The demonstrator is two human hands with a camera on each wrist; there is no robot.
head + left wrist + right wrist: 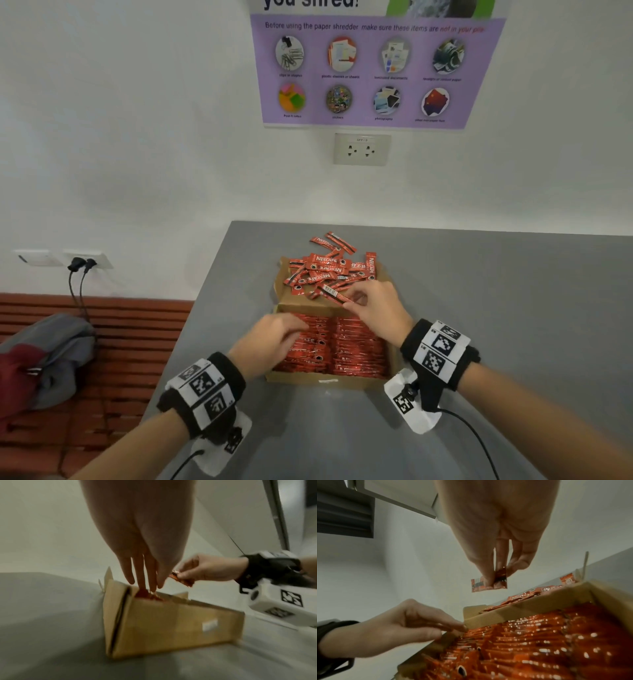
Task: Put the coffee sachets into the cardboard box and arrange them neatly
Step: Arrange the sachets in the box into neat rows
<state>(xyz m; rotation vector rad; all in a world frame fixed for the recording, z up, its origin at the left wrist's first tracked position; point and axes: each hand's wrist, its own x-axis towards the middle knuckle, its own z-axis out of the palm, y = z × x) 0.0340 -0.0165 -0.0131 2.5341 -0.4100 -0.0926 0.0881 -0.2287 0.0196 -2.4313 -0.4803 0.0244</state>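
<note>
An open cardboard box (325, 381) stands on the grey table, packed with neat rows of red coffee sachets (359, 346). A loose pile of sachets (329, 269) lies on the box's far flap. My right hand (352, 301) hovers over the far edge and pinches a sachet (334, 294) between thumb and fingers; the right wrist view shows that sachet (488, 585) in the fingertips. My left hand (301, 329) reaches into the left rows, its straight fingers (145, 582) touching the packed sachets (539, 642) near the box's corner (120, 608).
The table (496, 308) meets the wall behind the box, and its left edge drops to a wooden slatted bench (137, 342) carrying a grey and red bag (44, 356). Cables hang from a wall socket (82, 263). Cords trail from both wrist cameras.
</note>
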